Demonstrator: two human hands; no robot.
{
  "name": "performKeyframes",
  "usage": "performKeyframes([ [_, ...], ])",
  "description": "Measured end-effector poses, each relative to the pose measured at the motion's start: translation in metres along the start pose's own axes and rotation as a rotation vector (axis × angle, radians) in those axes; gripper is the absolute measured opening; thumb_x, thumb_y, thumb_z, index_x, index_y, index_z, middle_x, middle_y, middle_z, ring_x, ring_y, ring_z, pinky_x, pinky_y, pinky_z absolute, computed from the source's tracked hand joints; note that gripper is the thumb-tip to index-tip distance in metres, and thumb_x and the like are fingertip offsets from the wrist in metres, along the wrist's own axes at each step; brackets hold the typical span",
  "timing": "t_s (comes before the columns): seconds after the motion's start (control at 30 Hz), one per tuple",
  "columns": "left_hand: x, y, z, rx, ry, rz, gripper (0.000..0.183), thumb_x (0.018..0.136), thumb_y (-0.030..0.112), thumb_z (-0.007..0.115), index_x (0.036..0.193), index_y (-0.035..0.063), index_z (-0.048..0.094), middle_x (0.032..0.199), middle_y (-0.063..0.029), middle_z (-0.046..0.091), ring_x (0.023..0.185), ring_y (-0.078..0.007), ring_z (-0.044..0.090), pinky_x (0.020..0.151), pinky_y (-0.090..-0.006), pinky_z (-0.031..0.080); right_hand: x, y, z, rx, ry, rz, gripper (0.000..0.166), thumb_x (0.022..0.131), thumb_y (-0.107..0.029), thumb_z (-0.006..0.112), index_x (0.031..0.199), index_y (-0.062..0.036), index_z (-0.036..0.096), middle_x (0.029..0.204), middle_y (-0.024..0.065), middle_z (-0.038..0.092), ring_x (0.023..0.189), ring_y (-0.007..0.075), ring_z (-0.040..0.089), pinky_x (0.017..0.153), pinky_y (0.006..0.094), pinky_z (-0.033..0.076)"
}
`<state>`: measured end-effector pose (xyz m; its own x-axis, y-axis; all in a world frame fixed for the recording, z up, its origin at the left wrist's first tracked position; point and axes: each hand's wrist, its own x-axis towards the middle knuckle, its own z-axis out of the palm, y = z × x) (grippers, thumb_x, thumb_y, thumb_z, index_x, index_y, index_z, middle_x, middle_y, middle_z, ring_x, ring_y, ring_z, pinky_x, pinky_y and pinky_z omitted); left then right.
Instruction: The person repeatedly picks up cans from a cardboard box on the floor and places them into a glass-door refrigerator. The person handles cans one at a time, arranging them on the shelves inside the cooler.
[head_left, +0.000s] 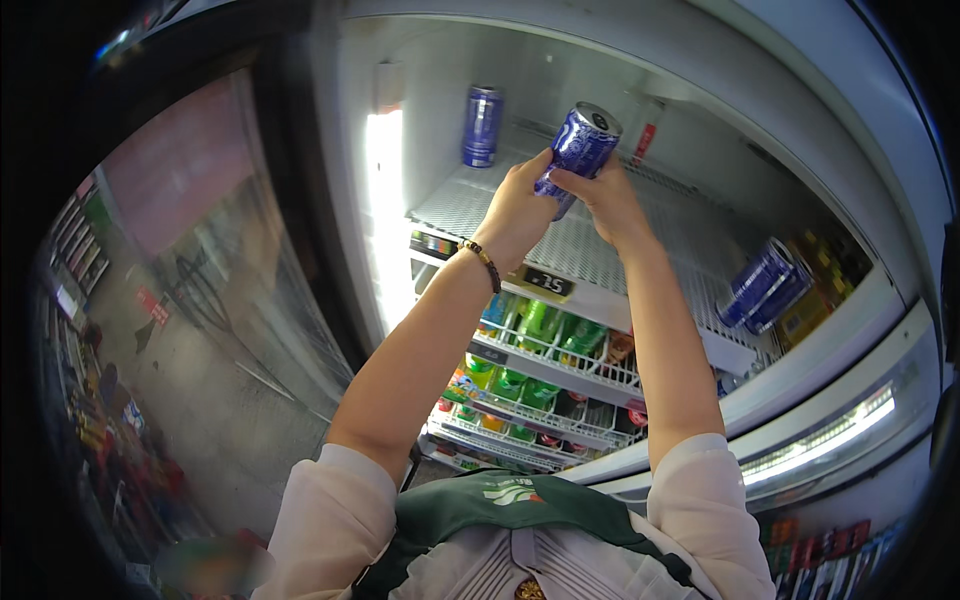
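Observation:
Both hands are raised over the top wire shelf (600, 247) of a drinks refrigerator. My left hand (521, 206) grips the left side and lower part of a tall blue-purple drink can (581, 142), tilted with its top to the upper right. My right hand (611, 191) holds the same can from the right, its thumb across the front. Another blue can (482, 127) stands upright at the back left of the shelf. Two more blue cans (757, 281) stand close together at the right, beside gold-coloured packages (810, 315).
A lit tube (385, 217) runs down the refrigerator's left wall. Lower wire racks (555, 352) hold several green bottles (538, 322) and other drinks. The glass door (225, 225) is swung out at the left. A price tag (549, 282) sits on the shelf's front edge.

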<state>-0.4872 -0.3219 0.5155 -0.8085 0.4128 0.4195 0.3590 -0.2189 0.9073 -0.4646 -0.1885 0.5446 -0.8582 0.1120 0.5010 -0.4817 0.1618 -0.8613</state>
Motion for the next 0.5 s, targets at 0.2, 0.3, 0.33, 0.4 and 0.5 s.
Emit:
performKeyframes([
  [0.2, 0.000, -0.001, -0.052, 0.004, 0.155, -0.173, 0.064, 0.073, -0.001, 0.046, 0.134, 0.0069, 0.030, 0.128, -0.0140, 0.034, 0.109, -0.0213, 0.044, 0.087, -0.0278, 0.041, 0.050, 0.030, 0.049, 0.085, -0.169, 0.054, 0.052, 0.067, -0.004, 0.072, 0.109, 0.0010, 0.043, 0.097, 0.0122, 0.057, 0.087, 0.0204, 0.058, 0.077, 0.0325, 0.048],
  [0.3, 0.010, -0.013, -0.065, 0.041, 0.235, -0.138, 0.067, 0.071, -0.001, 0.048, 0.135, 0.0066, 0.029, 0.126, -0.0144, 0.033, 0.108, -0.0224, 0.044, 0.089, -0.0274, 0.039, 0.063, 0.034, 0.066, 0.141, -0.181, 0.112, 0.050, 0.070, -0.004, 0.069, 0.110, 0.0030, 0.041, 0.099, 0.0135, 0.056, 0.087, 0.0209, 0.058, 0.077, 0.0328, 0.048],
  [0.33, 0.010, -0.010, -0.061, 0.103, 0.273, -0.129, 0.069, 0.070, -0.001, 0.050, 0.135, 0.0067, 0.028, 0.125, -0.0131, 0.035, 0.106, -0.0211, 0.044, 0.088, -0.0268, 0.039, 0.070, 0.044, 0.066, 0.162, -0.181, 0.115, 0.049, 0.071, -0.004, 0.068, 0.110, 0.0035, 0.041, 0.100, 0.0139, 0.055, 0.088, 0.0209, 0.058, 0.077, 0.0330, 0.048],
  [0.4, 0.015, -0.013, -0.061, 0.245, 0.324, -0.122, 0.069, 0.069, 0.001, 0.051, 0.135, 0.0056, 0.029, 0.131, -0.0118, 0.028, 0.109, -0.0218, 0.042, 0.090, -0.0270, 0.037, 0.079, 0.056, 0.071, 0.186, -0.203, 0.131, 0.047, 0.072, -0.004, 0.067, 0.110, 0.0044, 0.040, 0.100, 0.0145, 0.055, 0.088, 0.0207, 0.057, 0.077, 0.0333, 0.048],
  [0.5, 0.023, -0.027, -0.066, 0.283, 0.379, -0.096, 0.069, 0.069, 0.002, 0.048, 0.135, 0.0046, 0.028, 0.136, -0.0128, 0.025, 0.120, -0.0261, 0.036, 0.097, -0.0287, 0.032, 0.087, 0.068, 0.081, 0.161, -0.248, 0.155, 0.045, 0.073, -0.003, 0.065, 0.109, 0.0051, 0.041, 0.100, 0.0146, 0.055, 0.090, 0.0202, 0.056, 0.077, 0.0331, 0.047],
])
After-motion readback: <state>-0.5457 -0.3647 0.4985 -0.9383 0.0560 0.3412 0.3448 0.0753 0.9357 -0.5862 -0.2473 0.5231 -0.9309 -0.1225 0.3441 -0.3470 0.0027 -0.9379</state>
